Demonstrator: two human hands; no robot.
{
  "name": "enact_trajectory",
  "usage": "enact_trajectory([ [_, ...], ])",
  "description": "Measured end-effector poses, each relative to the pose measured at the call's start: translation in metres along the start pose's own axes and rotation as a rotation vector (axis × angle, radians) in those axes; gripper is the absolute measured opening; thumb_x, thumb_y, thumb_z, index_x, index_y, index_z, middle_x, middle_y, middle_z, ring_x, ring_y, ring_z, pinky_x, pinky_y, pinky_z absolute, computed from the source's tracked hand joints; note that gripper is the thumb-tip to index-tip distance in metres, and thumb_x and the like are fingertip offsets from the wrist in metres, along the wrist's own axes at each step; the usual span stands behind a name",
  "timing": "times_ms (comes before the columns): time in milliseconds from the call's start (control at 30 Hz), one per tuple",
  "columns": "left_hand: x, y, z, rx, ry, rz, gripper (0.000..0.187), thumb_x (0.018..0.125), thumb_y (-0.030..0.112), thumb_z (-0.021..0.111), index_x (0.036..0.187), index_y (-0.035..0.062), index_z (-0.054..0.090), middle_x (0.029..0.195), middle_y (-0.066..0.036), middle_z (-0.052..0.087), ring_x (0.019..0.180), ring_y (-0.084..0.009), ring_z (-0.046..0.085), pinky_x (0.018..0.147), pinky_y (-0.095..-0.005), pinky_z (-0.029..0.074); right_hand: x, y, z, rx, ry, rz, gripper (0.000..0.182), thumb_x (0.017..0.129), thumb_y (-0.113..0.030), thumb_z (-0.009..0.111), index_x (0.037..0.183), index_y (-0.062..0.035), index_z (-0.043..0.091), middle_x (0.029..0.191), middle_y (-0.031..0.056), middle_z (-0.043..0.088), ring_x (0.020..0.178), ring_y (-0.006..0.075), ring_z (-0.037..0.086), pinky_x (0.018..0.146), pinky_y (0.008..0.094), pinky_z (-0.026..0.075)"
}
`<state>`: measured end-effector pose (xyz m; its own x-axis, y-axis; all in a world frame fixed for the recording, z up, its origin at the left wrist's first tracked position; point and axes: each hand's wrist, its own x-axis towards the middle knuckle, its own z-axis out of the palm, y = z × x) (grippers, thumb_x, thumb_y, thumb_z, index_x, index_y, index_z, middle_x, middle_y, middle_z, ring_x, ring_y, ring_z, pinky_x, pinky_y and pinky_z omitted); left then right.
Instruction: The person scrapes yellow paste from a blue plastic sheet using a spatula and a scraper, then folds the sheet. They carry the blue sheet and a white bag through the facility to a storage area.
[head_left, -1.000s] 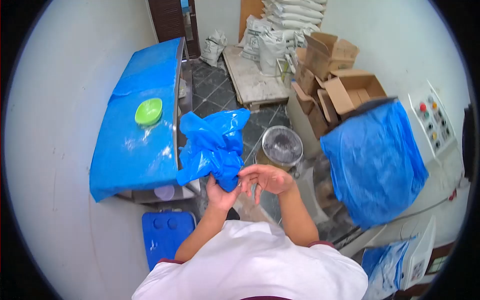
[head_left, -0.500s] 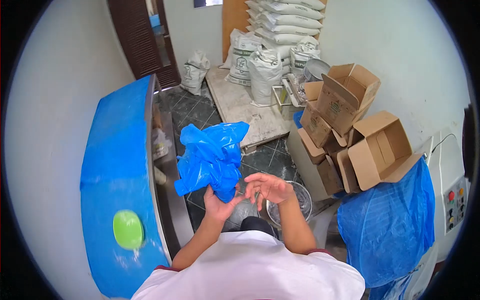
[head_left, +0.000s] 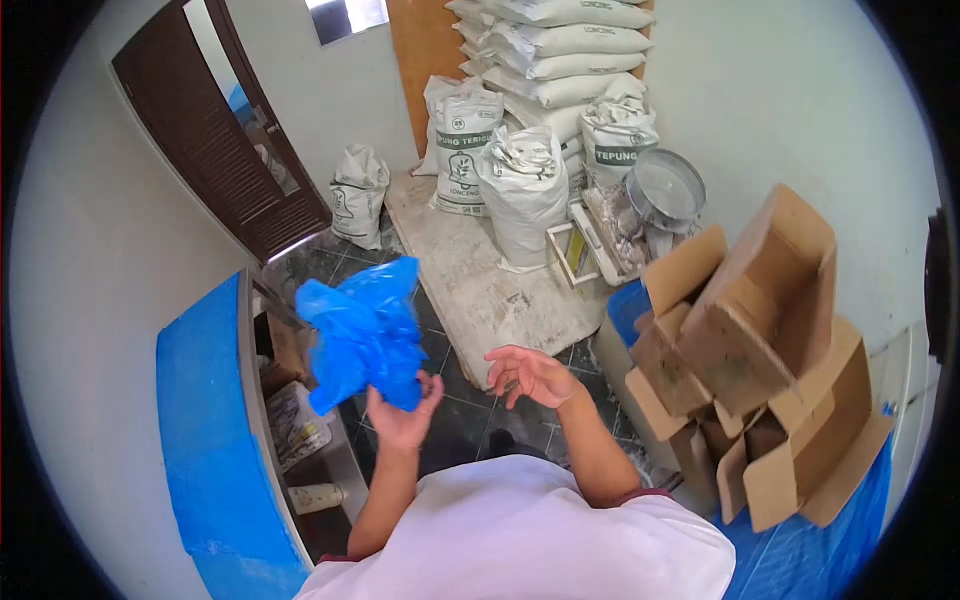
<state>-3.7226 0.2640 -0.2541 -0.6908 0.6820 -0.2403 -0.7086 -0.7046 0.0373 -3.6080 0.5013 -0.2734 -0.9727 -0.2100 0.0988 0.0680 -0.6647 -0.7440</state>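
A crumpled blue plastic bag (head_left: 365, 330) is held up by my left hand (head_left: 402, 415), whose fingers and thumb grip its lower end. My right hand (head_left: 535, 378) is raised to the right of the bag, apart from it, with the fingers spread and slightly curled and nothing in them. Below both hands are dark floor tiles (head_left: 460, 412) and the front of my white shirt (head_left: 520, 530).
A blue-covered counter (head_left: 215, 400) with shelves stands left. Ahead, white sacks (head_left: 525, 180) stand on a pale platform (head_left: 450, 250). A round sieve (head_left: 667, 188) and open cardboard boxes (head_left: 760, 300) are right. A brown louvered door (head_left: 215, 140) is at the back left.
The view has shifted forward, showing more of the door and sacks. My left hand and the bag have moved left, farther from my right hand. The green dish has left the view.
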Motion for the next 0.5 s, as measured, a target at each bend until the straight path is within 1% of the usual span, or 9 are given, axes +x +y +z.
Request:
enact_trajectory([
  [33,0.022,0.015,0.005,0.04,0.023,0.083,0.04,0.087,0.041,0.054,0.108,0.0078,0.06,0.101,-0.009,0.063,0.094,-0.0281,0.058,0.097,-0.0503,0.038,0.016,-0.014,-0.019,-0.067,0.102,0.031,0.079,0.081,-0.053,0.063,0.134,0.0008,0.04,0.111,0.0138,0.057,0.096,0.0201,0.059,0.07,0.0342,0.056],
  [67,0.045,0.031,0.006,0.071,0.029,0.157,0.04,0.087,0.041,0.055,0.109,0.0081,0.06,0.101,-0.009,0.063,0.093,-0.0277,0.059,0.096,-0.0492,0.039,0.03,-0.024,-0.034,-0.083,0.204,0.082,0.058,0.088,-0.042,0.06,0.129,-0.0033,0.048,0.109,0.0081,0.059,0.094,0.0158,0.059,0.073,0.0318,0.055],
  [100,0.068,0.046,0.005,0.107,0.038,0.229,0.041,0.087,0.042,0.056,0.109,0.0083,0.061,0.101,-0.009,0.063,0.093,-0.0274,0.059,0.095,-0.0481,0.04,0.043,-0.031,-0.051,-0.129,0.299,0.124,0.051,0.089,-0.039,0.059,0.127,-0.0048,0.05,0.107,0.0073,0.06,0.093,0.0154,0.059,0.072,0.032,0.054],
  [167,0.118,0.08,-0.004,0.072,0.1,0.289,0.04,0.087,0.042,0.057,0.109,0.0088,0.06,0.102,-0.009,0.064,0.092,-0.0277,0.06,0.092,-0.0462,0.042,0.067,-0.039,-0.092,-0.213,0.496,0.205,0.039,0.092,-0.032,0.056,0.123,-0.0079,0.054,0.104,0.0056,0.06,0.091,0.0146,0.057,0.072,0.0323,0.052],
  [200,0.144,0.094,-0.009,0.059,0.138,0.313,0.039,0.087,0.041,0.058,0.109,0.0091,0.06,0.102,-0.009,0.064,0.091,-0.0279,0.061,0.09,-0.0452,0.044,0.078,-0.044,-0.115,-0.168,0.576,0.212,0.034,0.093,-0.029,0.055,0.119,-0.0076,0.056,0.101,0.0052,0.062,0.089,0.014,0.057,0.071,0.0316,0.052],
  [300,0.23,0.127,-0.022,0.013,0.244,0.296,0.04,0.086,0.043,0.06,0.108,0.0095,0.061,0.102,-0.009,0.065,0.091,-0.028,0.062,0.088,-0.0434,0.045,0.113,-0.059,-0.173,-0.105,0.816,0.198,0.031,0.093,-0.028,0.056,0.116,-0.0073,0.057,0.097,0.0052,0.063,0.085,0.0135,0.058,0.069,0.0309,0.052],
  [400,0.334,0.148,-0.026,0.058,0.312,0.27,0.043,0.086,0.044,0.06,0.112,0.0104,0.058,0.101,-0.008,0.064,0.088,-0.0267,0.063,0.083,-0.0415,0.047,0.153,-0.07,-0.244,-0.036,0.997,0.166,0.028,0.093,-0.026,0.056,0.113,-0.0069,0.058,0.095,0.0052,0.064,0.081,0.0128,0.059,0.066,0.03,0.051],
  [500,0.456,0.17,-0.023,0.049,0.414,0.179,0.044,0.084,0.045,0.062,0.112,0.0102,0.057,0.098,-0.009,0.064,0.085,-0.0269,0.063,0.081,-0.0409,0.049,0.211,-0.098,-0.308,-0.1,1.2,0.205,0.025,0.093,-0.023,0.055,0.112,-0.0064,0.058,0.091,0.0047,0.065,0.078,0.0125,0.061,0.064,0.0291,0.052],
])
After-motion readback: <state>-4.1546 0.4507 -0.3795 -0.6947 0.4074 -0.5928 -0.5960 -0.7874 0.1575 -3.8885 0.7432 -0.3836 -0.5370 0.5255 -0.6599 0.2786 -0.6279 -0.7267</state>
